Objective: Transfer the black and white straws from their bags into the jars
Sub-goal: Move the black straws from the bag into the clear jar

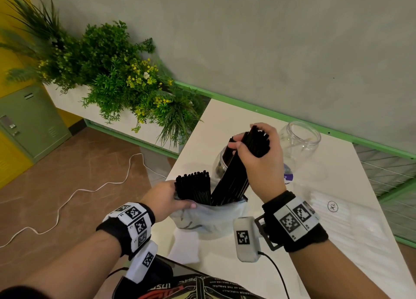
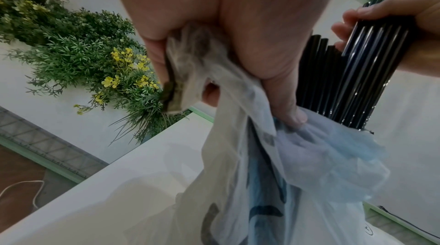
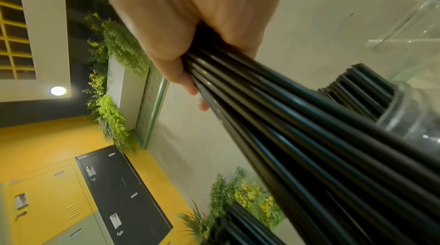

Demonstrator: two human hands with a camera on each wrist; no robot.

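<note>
My right hand (image 1: pixel 252 145) grips a bundle of black straws (image 1: pixel 238 172) near its top, lower ends still in the thin plastic bag (image 1: pixel 207 215). The same bundle (image 3: pixel 297 126) fills the right wrist view under my right hand (image 3: pixel 190 57). My left hand (image 1: pixel 166 199) clutches the bag's left rim; in the left wrist view its fingers (image 2: pixel 273 61) bunch the bag (image 2: pixel 285 164). More black straws (image 1: pixel 193 186) stand in the bag. Behind the bundle stands a jar with black straws (image 1: pixel 222 159). An empty clear jar (image 1: pixel 299 141) stands farther right. White straws in a bag (image 1: pixel 333 217) lie at the right.
The white table (image 1: pixel 225 123) ends at a green rail (image 1: pixel 247 106) by the wall. A planter with greenery (image 1: pixel 117 78) stands left. A white cable (image 1: pixel 90 186) trails on the floor, and a green locker (image 1: pixel 29 121) is beyond.
</note>
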